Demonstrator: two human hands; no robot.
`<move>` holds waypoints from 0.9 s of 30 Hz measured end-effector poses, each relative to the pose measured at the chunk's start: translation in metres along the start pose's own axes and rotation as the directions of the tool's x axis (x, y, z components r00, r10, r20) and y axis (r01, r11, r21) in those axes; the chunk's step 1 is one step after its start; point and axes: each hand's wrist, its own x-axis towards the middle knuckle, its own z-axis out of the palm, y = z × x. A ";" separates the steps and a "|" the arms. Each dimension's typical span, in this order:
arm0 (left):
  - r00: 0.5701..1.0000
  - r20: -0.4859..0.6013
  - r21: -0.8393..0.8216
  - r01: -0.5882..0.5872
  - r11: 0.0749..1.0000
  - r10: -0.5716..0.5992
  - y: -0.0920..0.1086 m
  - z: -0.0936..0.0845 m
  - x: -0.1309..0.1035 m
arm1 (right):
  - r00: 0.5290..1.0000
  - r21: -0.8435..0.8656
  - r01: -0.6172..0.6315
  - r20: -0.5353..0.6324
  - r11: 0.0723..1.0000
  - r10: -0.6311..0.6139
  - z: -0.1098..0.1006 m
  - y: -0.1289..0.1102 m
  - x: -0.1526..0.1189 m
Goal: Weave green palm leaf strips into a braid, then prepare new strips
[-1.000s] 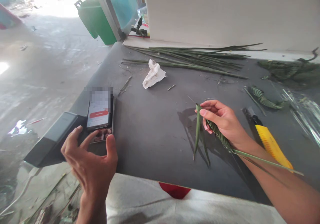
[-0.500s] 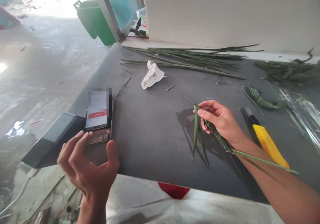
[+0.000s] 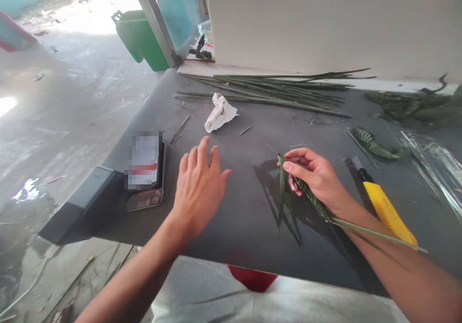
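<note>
right fingers: pinching the folded leaf
left fingers: spread over the desk
leaf: near the yellow tool
step: seems a one-hand hold
next move: likely needs a gentle grip

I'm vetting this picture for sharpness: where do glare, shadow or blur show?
Head view: glare whitens the floor at top left; head view: the right hand and woven leaf cast shadows on the table; head view: pixelation covers much of the phone; head view: the leaf pile at far right looks smeared.
</note>
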 end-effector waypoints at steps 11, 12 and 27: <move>0.976 0.064 0.011 0.207 0.978 -0.207 -0.030 0.011 0.039 | 1.000 0.017 0.011 0.024 1.000 -0.011 0.002 0.000 -0.001; 0.975 0.053 0.002 0.214 0.977 -0.214 -0.031 0.010 0.038 | 1.000 0.013 0.011 0.024 1.000 -0.011 0.002 0.001 -0.001; 0.985 -0.050 -0.410 -0.172 0.896 0.167 0.006 0.008 0.034 | 1.000 0.045 0.014 0.006 0.999 -0.014 0.002 0.000 0.001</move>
